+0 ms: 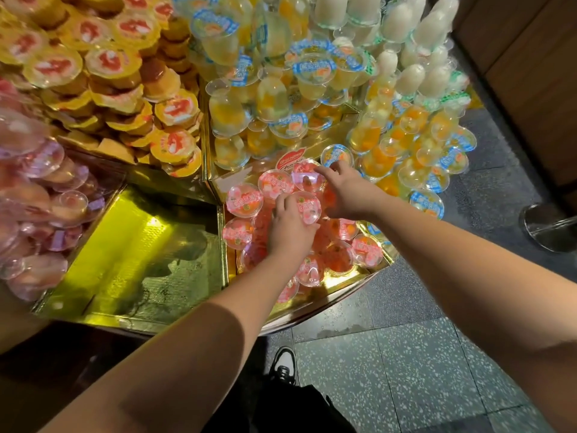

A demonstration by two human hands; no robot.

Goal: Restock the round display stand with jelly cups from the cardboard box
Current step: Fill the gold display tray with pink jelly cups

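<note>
Jelly cups [282,226] part-filled your near stand [312,310] section; the left section [131,245] lay bare. Your left hand [288,231] gripped one cup [307,207]; your right hand [346,190] pressed open-fingered on another [304,176]. No box showed.

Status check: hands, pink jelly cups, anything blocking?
Left hand on a pink cup. Right hand fingers on the cup behind. Pink compartment partly filled; neighbouring gold compartment bare. No obstruction; cardboard box not visible.

Display stand [312,310] fills top and left of view. Jelly cups [338,256] sit in middle compartment. Left hand [288,228] on cups; right hand [346,190] at 1 o'clock from it. Bare compartment [137,245] at 9 o'clock. Shoe [283,365] at 6 o'clock, on floor [415,364].
</note>
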